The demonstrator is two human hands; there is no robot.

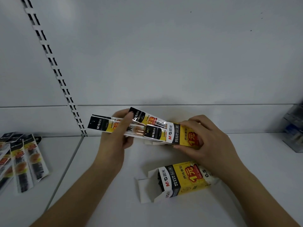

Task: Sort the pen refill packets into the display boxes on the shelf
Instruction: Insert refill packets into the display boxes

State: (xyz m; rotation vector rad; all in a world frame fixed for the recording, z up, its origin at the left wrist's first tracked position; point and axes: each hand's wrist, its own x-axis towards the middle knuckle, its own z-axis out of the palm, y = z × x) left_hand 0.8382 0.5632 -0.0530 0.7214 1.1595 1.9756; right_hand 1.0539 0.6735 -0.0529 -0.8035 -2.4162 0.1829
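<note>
My left hand [114, 138] pinches a few black-and-yellow refill packets [105, 124] whose ends stick out of a yellow display box [183, 135]. That box is gripped by my right hand [208, 136], held just above the white shelf. A second yellow display box [182, 179] lies open on the shelf below my right wrist, with dark refills visible inside its open end. Several more refill packets [21, 159] lie fanned out on the shelf section at the far left.
The white shelf [114, 185] has a back panel with a slotted upright [54, 66] running diagonally. A seam [65, 171] divides the left shelf section from the middle one. A clear plastic container [295, 128] stands at the right edge.
</note>
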